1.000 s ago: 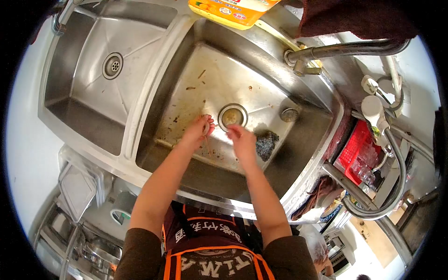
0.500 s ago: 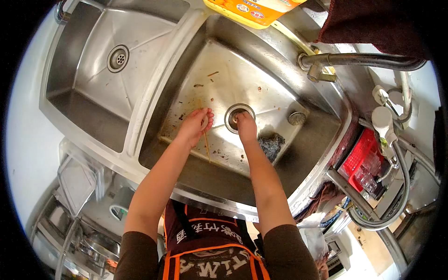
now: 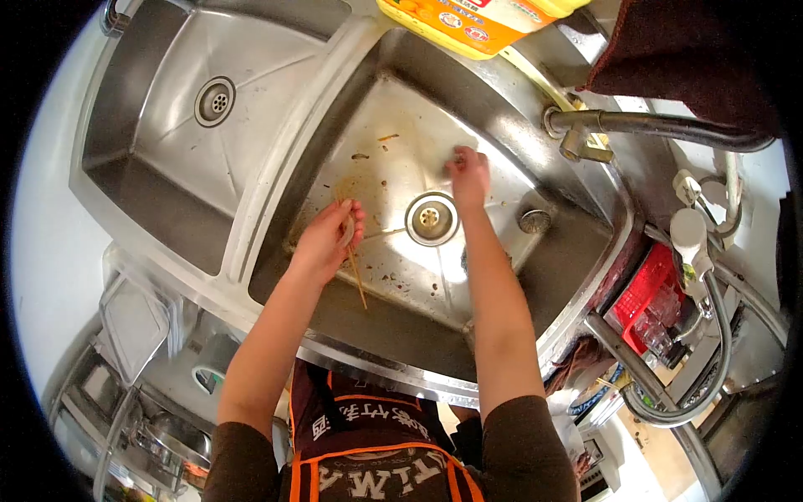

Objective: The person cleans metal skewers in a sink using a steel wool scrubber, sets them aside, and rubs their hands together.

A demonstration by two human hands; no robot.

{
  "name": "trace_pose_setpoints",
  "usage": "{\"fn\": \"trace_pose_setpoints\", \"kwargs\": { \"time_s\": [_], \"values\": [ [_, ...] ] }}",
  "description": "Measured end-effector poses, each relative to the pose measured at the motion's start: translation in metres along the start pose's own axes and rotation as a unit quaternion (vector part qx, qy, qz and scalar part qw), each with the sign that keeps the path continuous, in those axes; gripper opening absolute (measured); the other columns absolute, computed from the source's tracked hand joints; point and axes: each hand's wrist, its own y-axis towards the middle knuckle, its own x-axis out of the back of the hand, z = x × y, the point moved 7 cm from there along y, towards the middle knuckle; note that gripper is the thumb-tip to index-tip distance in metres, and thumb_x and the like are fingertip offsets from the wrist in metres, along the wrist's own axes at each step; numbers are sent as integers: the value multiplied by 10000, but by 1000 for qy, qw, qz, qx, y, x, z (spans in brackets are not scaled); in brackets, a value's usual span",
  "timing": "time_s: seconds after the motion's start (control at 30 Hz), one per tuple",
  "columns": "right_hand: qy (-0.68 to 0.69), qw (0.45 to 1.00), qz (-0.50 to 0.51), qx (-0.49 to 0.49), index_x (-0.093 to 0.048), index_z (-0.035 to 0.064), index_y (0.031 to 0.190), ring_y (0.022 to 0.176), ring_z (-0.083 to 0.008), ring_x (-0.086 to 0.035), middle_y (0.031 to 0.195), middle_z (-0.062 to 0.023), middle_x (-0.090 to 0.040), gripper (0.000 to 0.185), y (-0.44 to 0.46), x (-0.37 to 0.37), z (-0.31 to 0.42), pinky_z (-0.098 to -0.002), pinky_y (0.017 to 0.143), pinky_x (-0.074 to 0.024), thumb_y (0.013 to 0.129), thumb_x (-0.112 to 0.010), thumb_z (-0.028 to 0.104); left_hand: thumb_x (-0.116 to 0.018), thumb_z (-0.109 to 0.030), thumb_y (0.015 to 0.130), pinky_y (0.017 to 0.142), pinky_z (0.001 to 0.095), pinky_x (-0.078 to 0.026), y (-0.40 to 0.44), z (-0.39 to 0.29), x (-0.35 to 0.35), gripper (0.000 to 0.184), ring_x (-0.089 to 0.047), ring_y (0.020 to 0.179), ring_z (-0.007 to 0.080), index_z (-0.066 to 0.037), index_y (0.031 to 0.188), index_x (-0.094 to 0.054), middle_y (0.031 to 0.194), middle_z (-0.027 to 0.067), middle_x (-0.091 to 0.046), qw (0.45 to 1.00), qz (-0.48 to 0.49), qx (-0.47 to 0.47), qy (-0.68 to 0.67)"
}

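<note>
My left hand (image 3: pixel 329 238) is closed around a thin wooden stick (image 3: pixel 359 280), whose two ends stick out above and below the fingers. It hovers over the left side of the right-hand sink basin (image 3: pixel 393 322). My right hand (image 3: pixel 468 177) is over the basin floor beyond the drain (image 3: pixel 432 219), its fingers curled together and pointing down; whatever they may hold is hidden. Brown food scraps (image 3: pixel 388 137) are scattered over the basin floor. A round metal strainer (image 3: pixel 534 221) lies to the right of my right forearm, which mostly covers a dark scrubber.
A second basin (image 3: pixel 188 159) adjoins on the left. An orange and yellow detergent jug (image 3: pixel 477 25) stands on the far rim. The tap (image 3: pixel 577 142) and a dark cloth (image 3: pixel 669 58) are at the upper right. A red basket (image 3: pixel 644 293) sits beyond the right edge.
My right hand has come out of the drain and moved up and to the right, uncovering the drain. My left hand has shifted slightly left and toward me, still with the stick.
</note>
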Motion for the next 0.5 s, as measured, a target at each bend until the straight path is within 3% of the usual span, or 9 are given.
{"fn": "trace_pose_setpoints", "kwargs": {
  "time_s": [0.07, 0.13, 0.27, 0.37, 0.5],
  "values": [
    [56, 995, 14, 81, -578, 54, 958, 796, -267, -541, 913, -128, -520, 305, 2, -25, 32, -356, 713, -455, 665, -657, 37, -448, -216, 912, 628, 207, -433, -10, -4, 9, 156, -503, 677, 85, -78, 920, -519, 799, -6, -533, 1000, 9, -6, -21],
    [25, 979, 17, 203, -574, 40, 957, 849, -305, -524, 945, -147, -521, 300, 1, -48, 76, -379, 752, -438, 668, -656, 51, -442, -217, 914, 627, 204, -430, -22, -6, 16, 155, -500, 675, 86, -79, 921, -513, 796, -6, -530, 999, 15, -12, -41],
    [40, 970, 135, 197, -592, 77, 968, 962, -319, -481, 1012, -143, -517, 302, -16, -92, 116, -394, 824, -400, 675, -663, 95, -432, -217, 916, 624, 203, -422, -47, -17, 20, 150, -489, 687, 84, -85, 925, -501, 803, -12, -514, 999, 27, -25, -34],
    [-15, 936, 216, 278, -606, 114, 945, 1039, -289, -435, 1051, -99, -500, 276, -57, -112, 126, -410, 880, -350, 673, -653, 119, -437, -231, 913, 626, 204, -408, -63, -27, 22, 152, -476, 698, 79, -91, 923, -496, 809, -16, -496, 999, 26, -41, -22],
    [-30, 920, 213, 326, -597, 104, 870, 927, -300, -485, 965, -119, -529, 217, -121, -123, 105, -398, 798, -382, 663, -660, 120, -436, -240, 914, 626, 210, -394, -81, -35, 31, 171, -469, 691, 81, -83, 920, -505, 790, -9, -503, 997, 37, -55, -29]
  ]
}}
